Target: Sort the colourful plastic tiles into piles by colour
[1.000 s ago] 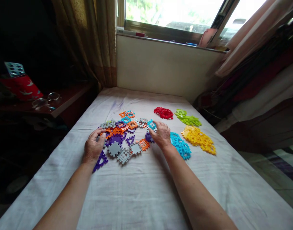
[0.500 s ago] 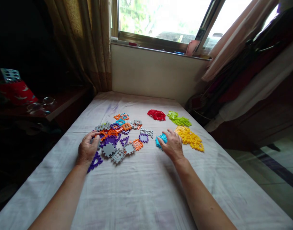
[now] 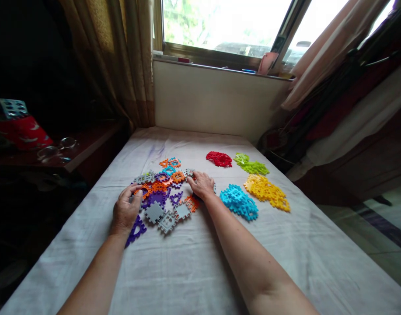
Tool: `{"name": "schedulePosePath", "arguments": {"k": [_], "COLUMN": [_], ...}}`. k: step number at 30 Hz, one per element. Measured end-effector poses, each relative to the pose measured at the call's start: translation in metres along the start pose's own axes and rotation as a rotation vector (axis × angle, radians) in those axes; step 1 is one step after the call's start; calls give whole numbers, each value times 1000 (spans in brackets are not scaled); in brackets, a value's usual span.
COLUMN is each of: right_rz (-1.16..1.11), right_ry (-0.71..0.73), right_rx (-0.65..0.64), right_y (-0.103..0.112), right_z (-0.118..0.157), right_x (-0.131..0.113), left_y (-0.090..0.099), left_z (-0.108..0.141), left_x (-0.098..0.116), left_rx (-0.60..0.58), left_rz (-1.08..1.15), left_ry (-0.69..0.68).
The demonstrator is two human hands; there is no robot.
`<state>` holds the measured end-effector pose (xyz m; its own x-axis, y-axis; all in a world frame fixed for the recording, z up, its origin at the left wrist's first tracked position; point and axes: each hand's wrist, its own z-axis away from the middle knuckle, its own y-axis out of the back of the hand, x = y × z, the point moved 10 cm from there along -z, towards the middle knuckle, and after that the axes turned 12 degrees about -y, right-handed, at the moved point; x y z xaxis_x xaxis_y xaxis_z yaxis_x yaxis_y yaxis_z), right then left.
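Note:
A mixed heap of flat interlocking plastic tiles lies on the sheet, among them a grey square tile (image 3: 155, 212), an orange tile (image 3: 178, 176) and a purple triangular tile (image 3: 136, 229). At the heap's left edge rests my left hand (image 3: 125, 210), its thumb apart from the fingers and nothing seen in its grasp. My right hand (image 3: 202, 184) is over the heap's right side, fingers apart near some grey tiles (image 3: 189, 172); it covers the pieces beneath it. To its right lies a pile of light blue tiles (image 3: 239, 202).
Beyond the blue pile are yellow tiles (image 3: 267, 192), green tiles (image 3: 254, 167) and red tiles (image 3: 219, 159). A dark side table (image 3: 88, 148) on the left holds glasses (image 3: 57, 148) and a red container (image 3: 23, 133). Clothes (image 3: 347, 100) hang at right.
My right hand has left the light blue pile and moved left to the mixed heap, uncovering the blue tiles. My left hand stays at the heap's left edge.

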<state>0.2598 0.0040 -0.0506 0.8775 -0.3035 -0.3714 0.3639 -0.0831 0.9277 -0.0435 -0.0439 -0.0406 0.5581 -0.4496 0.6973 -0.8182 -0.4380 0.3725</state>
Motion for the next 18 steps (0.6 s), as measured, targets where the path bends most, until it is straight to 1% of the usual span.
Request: {"name": "schedulePosePath", "arguments": {"k": [3,5,7,8,10,11,13,14,16,18], "right_rz": [-41,-57,-55,-45,-8,12,55,75,99,108], "right_ry": [48,101,162,193,238,229,146,97,28,-15], "right_rx": [39,71,131,183,317,391,492,515,506,467], "right_y": [-4,-2,9,18,40,51,68,72,72,65], "right_z": [22,39,56,65,83,90,100,102,101,97], "right_x": [-12,-17,-11,-2,27,47,96,118,153,170], "left_y": [0,1,2,3,3,3,3,2,2,2], "left_z": [0,0,1,1,1,1,1,1,0,0], "left_x": [-2,-3,-3,-3,-3,-2,-1,0,2,2], "left_rx": [2,3,6,7,4,2,-3,-4,-6,-8], "left_rz": [-6,-7,-7,-7,-7,-6,-5,-5,-5,-7], "left_ry": [9,20,27,29,29,25,16,10,3,3]}}
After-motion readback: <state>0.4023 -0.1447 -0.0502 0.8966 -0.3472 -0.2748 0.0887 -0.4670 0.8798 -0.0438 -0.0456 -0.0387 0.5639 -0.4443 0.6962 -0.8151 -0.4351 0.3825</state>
